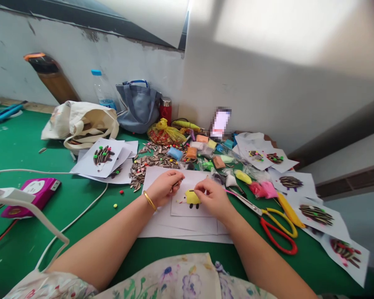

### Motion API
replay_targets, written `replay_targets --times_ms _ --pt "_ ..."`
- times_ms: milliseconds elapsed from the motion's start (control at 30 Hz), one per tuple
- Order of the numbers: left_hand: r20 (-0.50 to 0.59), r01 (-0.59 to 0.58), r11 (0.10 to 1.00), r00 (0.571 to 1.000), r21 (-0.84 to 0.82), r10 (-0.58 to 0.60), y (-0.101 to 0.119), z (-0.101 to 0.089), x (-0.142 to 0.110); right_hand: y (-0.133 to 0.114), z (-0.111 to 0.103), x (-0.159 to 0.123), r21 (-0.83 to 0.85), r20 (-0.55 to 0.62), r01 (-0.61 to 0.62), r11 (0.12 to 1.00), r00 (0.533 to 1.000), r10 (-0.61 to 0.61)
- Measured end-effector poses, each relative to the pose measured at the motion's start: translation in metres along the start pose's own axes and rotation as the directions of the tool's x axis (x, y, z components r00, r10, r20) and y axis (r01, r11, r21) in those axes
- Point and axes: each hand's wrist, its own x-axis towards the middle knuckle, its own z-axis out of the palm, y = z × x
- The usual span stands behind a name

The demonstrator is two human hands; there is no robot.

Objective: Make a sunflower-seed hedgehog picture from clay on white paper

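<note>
A hedgehog figure of yellow clay [192, 197] lies on a sheet of white paper [178, 209], with black feet and a pale pointed snout. My right hand [212, 198] is over its right side, thumb and forefinger pinched on a dark sunflower seed [192, 190] at the top of the yellow body. My left hand [166, 187], a gold bangle at its wrist, is curled just left of the figure. Dark bits that look like sunflower seeds show between its fingers. A heap of striped sunflower seeds [152, 162] lies behind the paper.
Scissors [262, 212] with red and yellow handles lie right of my right hand. Bagged clay pieces [191, 153] sit behind. Finished seed hedgehogs on paper [316, 214] line the right; more papers [99, 160] lie left. A white cable [81, 215] crosses the green table.
</note>
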Motion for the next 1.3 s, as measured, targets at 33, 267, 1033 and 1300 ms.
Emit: replay_targets --times_ms 33,267,1033,1300 --pt "-0.014 0.009 0.997 1.0 -0.079 -0.01 0.001 -0.003 0.002 0.001 0.001 -0.002 -0.061 0.006 0.036 0.998 0.999 -0.035" --pt "-0.036 0.014 0.971 0.999 -0.239 -0.023 0.0 -0.012 0.011 0.001 0.01 -0.006 -0.299 0.06 0.132 0.945 0.991 -0.119" --pt "-0.027 0.036 0.961 0.999 -0.273 -0.045 0.001 -0.012 0.011 -0.005 0.021 -0.005 -0.733 0.188 0.3 0.611 0.952 -0.242" --pt "-0.027 0.033 0.96 0.999 -0.279 -0.042 0.001 -0.011 0.01 -0.007 0.022 -0.005 -0.758 0.213 0.326 0.565 0.942 -0.258"
